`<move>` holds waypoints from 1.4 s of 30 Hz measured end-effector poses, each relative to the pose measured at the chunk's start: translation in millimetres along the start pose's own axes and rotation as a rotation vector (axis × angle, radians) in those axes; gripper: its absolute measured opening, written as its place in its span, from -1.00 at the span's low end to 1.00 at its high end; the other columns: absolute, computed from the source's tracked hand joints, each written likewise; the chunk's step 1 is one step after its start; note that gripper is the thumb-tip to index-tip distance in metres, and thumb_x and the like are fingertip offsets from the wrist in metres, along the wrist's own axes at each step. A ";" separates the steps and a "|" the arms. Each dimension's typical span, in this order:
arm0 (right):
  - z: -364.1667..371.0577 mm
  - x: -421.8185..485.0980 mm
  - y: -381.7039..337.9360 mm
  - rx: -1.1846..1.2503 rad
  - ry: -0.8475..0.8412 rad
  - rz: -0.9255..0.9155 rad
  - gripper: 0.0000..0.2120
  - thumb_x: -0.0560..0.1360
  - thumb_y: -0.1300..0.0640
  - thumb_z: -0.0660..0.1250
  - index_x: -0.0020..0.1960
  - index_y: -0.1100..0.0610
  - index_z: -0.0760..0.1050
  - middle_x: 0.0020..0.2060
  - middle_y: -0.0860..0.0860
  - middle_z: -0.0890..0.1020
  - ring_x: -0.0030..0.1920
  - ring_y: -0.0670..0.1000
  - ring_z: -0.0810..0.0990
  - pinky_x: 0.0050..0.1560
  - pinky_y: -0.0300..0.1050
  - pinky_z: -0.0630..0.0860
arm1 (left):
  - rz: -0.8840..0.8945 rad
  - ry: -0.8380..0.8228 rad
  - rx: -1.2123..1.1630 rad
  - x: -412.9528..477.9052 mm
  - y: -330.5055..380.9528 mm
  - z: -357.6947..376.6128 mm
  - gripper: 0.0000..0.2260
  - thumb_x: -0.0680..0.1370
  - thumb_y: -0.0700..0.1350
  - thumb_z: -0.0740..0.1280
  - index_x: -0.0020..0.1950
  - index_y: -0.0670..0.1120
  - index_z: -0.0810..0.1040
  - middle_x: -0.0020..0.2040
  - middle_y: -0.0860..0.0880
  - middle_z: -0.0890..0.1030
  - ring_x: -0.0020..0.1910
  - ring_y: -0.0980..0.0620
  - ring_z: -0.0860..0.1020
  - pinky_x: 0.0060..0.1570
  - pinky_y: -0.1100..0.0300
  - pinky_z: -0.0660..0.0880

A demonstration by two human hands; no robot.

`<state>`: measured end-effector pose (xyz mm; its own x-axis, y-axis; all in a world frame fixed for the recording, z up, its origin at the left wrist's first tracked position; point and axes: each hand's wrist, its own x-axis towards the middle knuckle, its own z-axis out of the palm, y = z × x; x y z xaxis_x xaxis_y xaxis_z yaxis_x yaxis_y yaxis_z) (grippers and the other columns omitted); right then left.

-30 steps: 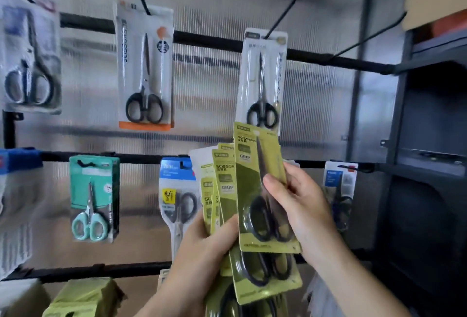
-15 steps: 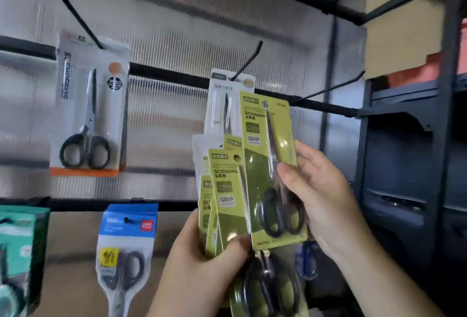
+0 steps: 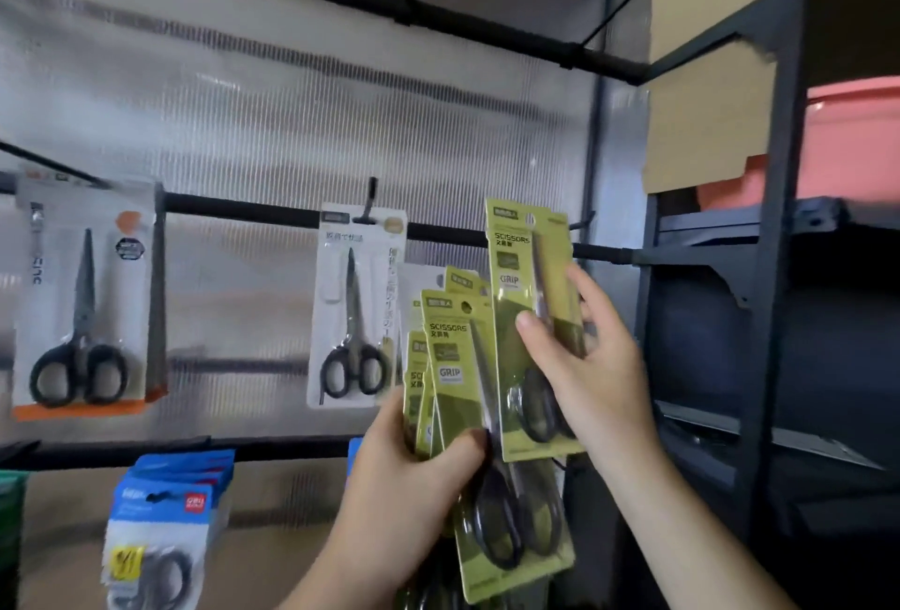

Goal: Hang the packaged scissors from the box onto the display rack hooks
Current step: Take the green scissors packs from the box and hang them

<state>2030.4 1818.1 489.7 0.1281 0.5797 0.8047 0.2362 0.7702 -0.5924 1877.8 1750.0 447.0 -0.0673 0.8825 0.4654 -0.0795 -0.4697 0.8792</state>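
My right hand (image 3: 591,366) pinches one yellow-green scissors pack (image 3: 523,307) and holds it upright. The pack's top hole sits just left of an empty black hook (image 3: 582,221) on the middle rail (image 3: 243,215). My left hand (image 3: 414,483) grips a fanned stack of several identical yellow-green packs (image 3: 458,395), lower and to the left. The box is not in view.
A white scissors pack (image 3: 358,307) hangs on a hook beside the stack, and a white-and-orange pack (image 3: 83,298) hangs at far left. Blue packs (image 3: 165,522) hang on the lower rail. A dark metal shelf unit (image 3: 774,268) with cardboard stands at right.
The view has swung up and right. My right hand has lifted its pack away from the stack toward the empty hook on the middle rail. My left hand keeps the stack.
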 end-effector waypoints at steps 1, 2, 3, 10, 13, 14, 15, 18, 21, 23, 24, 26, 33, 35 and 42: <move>-7.7 4.9 -1.1 -0.021 0.025 -0.023 -0.34 0.37 -0.19 0.43 0.43 -0.22 0.32 0.35 -0.21 0.48 0.36 -0.16 0.43 0.36 0.05 0.42 | -0.012 0.013 0.005 3.1 1.0 4.9 -0.74 0.47 -0.27 0.40 0.09 0.00 0.58 -0.09 -0.02 0.72 -0.07 -0.04 0.69 0.06 -0.07 0.58; -15.8 9.9 -1.6 -0.034 0.053 -0.036 -0.32 0.36 -0.21 0.42 0.44 -0.21 0.31 0.34 -0.22 0.48 0.36 -0.16 0.44 0.37 0.05 0.42 | -0.025 0.031 0.010 5.8 0.9 9.0 -0.75 0.47 -0.27 0.41 0.08 -0.01 0.58 -0.10 -0.03 0.72 -0.08 -0.07 0.69 0.06 -0.09 0.58; -23.8 15.0 -2.0 -0.041 0.078 -0.037 -0.31 0.35 -0.23 0.41 0.44 -0.21 0.31 0.34 -0.21 0.49 0.35 -0.16 0.45 0.37 0.05 0.42 | -0.035 0.044 0.011 8.1 1.8 13.2 -0.76 0.47 -0.27 0.41 0.07 -0.01 0.58 -0.11 -0.04 0.72 -0.08 -0.09 0.69 0.06 -0.11 0.58; -47.5 39.5 1.0 -0.164 0.087 0.002 -0.34 0.45 -0.05 0.43 0.49 -0.14 0.27 0.23 -0.22 0.40 0.24 -0.27 0.33 0.25 -0.25 0.29 | -0.069 0.065 0.021 16.4 9.9 32.7 -0.78 0.47 -0.24 0.42 0.09 -0.07 0.56 -0.11 -0.09 0.71 -0.12 -0.11 0.69 -0.01 -0.08 0.62; -49.4 42.0 -0.7 -0.186 0.086 -0.004 -0.33 0.44 -0.06 0.42 0.50 -0.14 0.27 0.18 -0.22 0.40 0.18 -0.31 0.33 0.19 -0.30 0.27 | -0.075 0.066 0.024 18.5 10.1 33.0 -0.76 0.45 -0.20 0.46 0.09 -0.06 0.56 -0.10 -0.10 0.71 -0.11 -0.13 0.69 0.01 -0.12 0.60; -50.9 40.7 -0.6 -0.199 0.077 -0.006 -0.33 0.44 -0.06 0.43 0.49 -0.15 0.27 0.15 -0.24 0.40 0.14 -0.36 0.34 0.17 -0.33 0.27 | -0.077 0.070 0.029 18.9 10.0 32.3 -0.77 0.46 -0.21 0.45 0.09 -0.06 0.56 -0.11 -0.10 0.71 -0.11 -0.13 0.69 0.01 -0.12 0.60; -52.7 38.2 -0.2 -0.217 0.064 -0.012 -0.34 0.45 -0.05 0.43 0.49 -0.16 0.27 0.09 -0.29 0.40 0.07 -0.42 0.36 0.11 -0.39 0.27 | -0.078 0.075 0.035 18.8 9.8 31.4 -0.78 0.47 -0.24 0.43 0.08 -0.06 0.56 -0.12 -0.09 0.71 -0.12 -0.12 0.69 0.00 -0.11 0.61; -56.7 28.7 4.3 -0.270 0.022 -0.002 -0.33 0.45 -0.04 0.44 0.49 -0.18 0.26 0.00 -0.33 0.35 -0.02 -0.39 0.40 0.00 -0.38 0.28 | -0.082 0.077 0.052 19.3 8.3 29.6 -0.79 0.48 -0.27 0.40 0.06 -0.05 0.56 -0.14 -0.09 0.71 -0.13 -0.14 0.69 -0.02 -0.12 0.61; -55.8 27.8 9.1 -0.306 -0.001 0.017 -0.32 0.45 -0.06 0.44 0.50 -0.16 0.26 0.10 -0.20 0.37 0.04 -0.27 0.36 0.07 -0.29 0.29 | -0.086 0.069 0.055 21.2 6.3 29.2 -0.79 0.48 -0.24 0.41 0.08 -0.04 0.56 -0.13 -0.09 0.71 -0.13 -0.12 0.69 0.00 -0.11 0.61; -52.6 32.2 12.4 -0.334 -0.018 0.023 -0.31 0.45 -0.08 0.42 0.51 -0.16 0.24 0.22 -0.15 0.39 0.14 -0.23 0.34 0.12 -0.25 0.29 | -0.081 0.068 0.053 23.3 5.1 29.5 -0.80 0.49 -0.24 0.40 0.07 -0.05 0.57 -0.12 -0.08 0.71 -0.13 -0.10 0.69 -0.01 -0.07 0.62; -49.9 35.4 14.8 -0.355 -0.031 0.028 -0.31 0.46 -0.09 0.41 0.52 -0.16 0.22 0.28 -0.12 0.39 0.16 -0.21 0.35 0.12 -0.23 0.29 | -0.078 0.066 0.048 24.1 4.7 29.9 -0.81 0.50 -0.24 0.40 0.07 -0.05 0.57 -0.12 -0.08 0.71 -0.13 -0.10 0.69 -0.03 -0.05 0.62; -41.8 43.1 21.7 -0.418 -0.051 0.035 -0.32 0.48 -0.11 0.38 0.53 -0.13 0.20 0.32 -0.05 0.39 0.19 -0.11 0.41 0.08 -0.21 0.31 | -0.082 0.074 0.045 26.0 3.2 31.2 -0.82 0.50 -0.25 0.39 0.07 -0.06 0.57 -0.13 -0.09 0.71 -0.13 -0.10 0.69 -0.03 -0.05 0.62; -11.2 73.5 62.0 -0.465 -0.081 0.067 -0.39 0.54 -0.12 0.30 0.52 -0.09 0.19 0.30 0.05 0.39 0.23 0.09 0.48 0.01 -0.15 0.35 | -0.121 0.168 0.066 25.4 -11.2 24.6 -0.84 0.49 -0.23 0.40 0.05 -0.08 0.58 -0.14 -0.13 0.70 -0.13 -0.16 0.68 0.00 -0.16 0.60; -2.4 78.8 72.3 -0.510 -0.112 0.064 -0.39 0.55 -0.12 0.28 0.53 -0.08 0.14 0.28 0.08 0.38 0.18 0.13 0.50 -0.05 -0.14 0.34 | -0.139 0.188 0.058 22.3 -10.2 20.0 -0.85 0.50 -0.22 0.40 0.05 -0.10 0.58 -0.16 -0.14 0.70 -0.17 -0.15 0.69 -0.06 -0.09 0.61; 14.6 77.3 84.9 -0.570 -0.177 0.081 -0.34 0.55 -0.19 0.25 0.54 -0.03 0.08 0.27 0.13 0.38 0.11 0.11 0.51 -0.16 -0.12 0.41 | -0.179 0.200 -0.018 18.8 2.6 22.9 -0.81 0.49 -0.13 0.40 0.09 -0.10 0.56 -0.18 -0.19 0.70 -0.29 -0.13 0.68 -0.41 0.15 0.58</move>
<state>2046.3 1932.1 501.0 0.0162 0.7038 0.7102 0.7180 0.4862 -0.4981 1899.1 1765.8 460.4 -0.2457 0.9304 0.2721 -0.1249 -0.3088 0.9429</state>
